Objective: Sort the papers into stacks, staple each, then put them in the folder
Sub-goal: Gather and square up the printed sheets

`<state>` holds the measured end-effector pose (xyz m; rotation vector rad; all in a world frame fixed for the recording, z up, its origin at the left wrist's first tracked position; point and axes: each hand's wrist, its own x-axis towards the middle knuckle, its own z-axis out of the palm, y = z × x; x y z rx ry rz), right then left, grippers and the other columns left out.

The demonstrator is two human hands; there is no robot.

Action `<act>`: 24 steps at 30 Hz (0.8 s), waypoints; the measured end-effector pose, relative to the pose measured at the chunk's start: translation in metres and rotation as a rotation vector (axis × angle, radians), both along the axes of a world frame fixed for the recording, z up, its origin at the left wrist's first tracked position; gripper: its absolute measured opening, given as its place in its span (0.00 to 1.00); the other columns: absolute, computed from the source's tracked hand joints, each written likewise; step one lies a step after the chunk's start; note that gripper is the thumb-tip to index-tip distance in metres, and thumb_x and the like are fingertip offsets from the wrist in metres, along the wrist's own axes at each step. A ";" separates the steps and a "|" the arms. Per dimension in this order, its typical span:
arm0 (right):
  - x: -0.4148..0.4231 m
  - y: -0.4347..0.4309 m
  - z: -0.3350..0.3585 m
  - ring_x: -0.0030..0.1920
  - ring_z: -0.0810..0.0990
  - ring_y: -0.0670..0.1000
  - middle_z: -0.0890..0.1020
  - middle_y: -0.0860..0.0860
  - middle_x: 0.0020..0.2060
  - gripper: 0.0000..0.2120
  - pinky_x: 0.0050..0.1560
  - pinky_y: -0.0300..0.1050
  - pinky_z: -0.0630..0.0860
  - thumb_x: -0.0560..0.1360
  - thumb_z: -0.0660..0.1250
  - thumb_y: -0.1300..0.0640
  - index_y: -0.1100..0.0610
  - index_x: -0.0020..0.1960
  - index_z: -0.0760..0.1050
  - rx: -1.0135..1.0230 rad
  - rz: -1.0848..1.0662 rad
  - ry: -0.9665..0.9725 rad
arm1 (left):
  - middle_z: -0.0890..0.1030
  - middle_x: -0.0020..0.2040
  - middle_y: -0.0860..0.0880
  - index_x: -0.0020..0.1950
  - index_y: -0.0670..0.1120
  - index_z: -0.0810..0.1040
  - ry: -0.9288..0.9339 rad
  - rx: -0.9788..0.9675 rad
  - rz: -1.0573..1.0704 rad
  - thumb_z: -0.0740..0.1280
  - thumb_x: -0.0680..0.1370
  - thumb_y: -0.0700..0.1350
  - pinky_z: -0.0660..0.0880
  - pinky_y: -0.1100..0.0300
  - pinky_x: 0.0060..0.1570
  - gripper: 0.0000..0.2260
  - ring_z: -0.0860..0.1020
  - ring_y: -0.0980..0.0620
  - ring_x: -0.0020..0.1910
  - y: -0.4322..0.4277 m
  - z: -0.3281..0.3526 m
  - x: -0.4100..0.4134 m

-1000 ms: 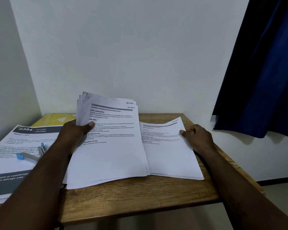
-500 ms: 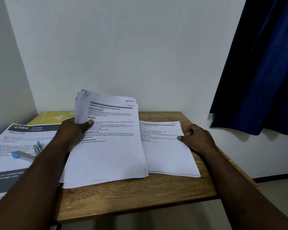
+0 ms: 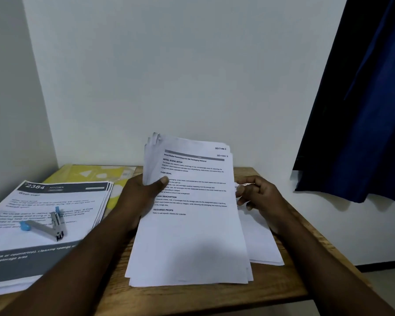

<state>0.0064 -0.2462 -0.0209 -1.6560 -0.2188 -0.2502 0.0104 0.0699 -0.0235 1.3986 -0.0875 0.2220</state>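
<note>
Still sorting. L: the left hand (image 3: 144,192) grasps the held stack (image 3: 192,236) by its left edge, thumb on top of the front page, fingers hidden behind. The sheets are tipped up off the desk (image 3: 214,299) at the far end, near end resting on the wood. Corners are fanned, so it's not squared yet.

What changed: half a sec ago the right hand (image 3: 260,199) lay out on the right pile (image 3: 263,247), at the edge of the sheet just laid there. Now it's off that sheet and back at the right edge of the held stack, fingers (image 3: 241,190) loosely curled, tips at or v. near the top page (can't tell whether they pinch it or are just arriving). The right pile lies flat, mostly covered by the held stack from this angle.

Meaning: one sheet looks filed, next one prob. about to be peeled off. Plenty left in hand, so sorting is early-to-mid; no stapling yet.

Stapler (image 3: 45,226) sits untouched on the printed stack (image 3: 62,201) at far left, well apart from both hands. Yellow folder (image 3: 89,174) lies behind that stack, against the wall, partly under it.
</note>
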 end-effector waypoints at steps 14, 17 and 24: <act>0.008 0.004 -0.008 0.38 0.84 0.56 0.87 0.58 0.40 0.09 0.34 0.43 0.78 0.75 0.76 0.68 0.64 0.52 0.78 0.061 -0.004 0.016 | 0.88 0.58 0.42 0.64 0.42 0.83 0.087 -0.056 -0.215 0.71 0.82 0.52 0.85 0.48 0.50 0.17 0.87 0.39 0.56 -0.001 0.003 -0.011; 0.010 0.003 -0.009 0.40 0.84 0.60 0.88 0.63 0.44 0.06 0.38 0.49 0.81 0.77 0.75 0.66 0.64 0.51 0.78 0.065 -0.038 0.025 | 0.88 0.55 0.43 0.62 0.43 0.84 0.106 -0.044 -0.186 0.70 0.82 0.54 0.85 0.52 0.43 0.17 0.88 0.42 0.52 -0.001 0.007 -0.013; 0.022 -0.020 -0.005 0.45 0.81 0.54 0.84 0.50 0.41 0.07 0.47 0.45 0.76 0.79 0.74 0.54 0.50 0.43 0.80 0.181 -0.467 -0.026 | 0.88 0.49 0.44 0.60 0.42 0.83 0.089 0.039 0.111 0.71 0.81 0.55 0.82 0.59 0.36 0.18 0.88 0.47 0.41 0.013 0.015 -0.006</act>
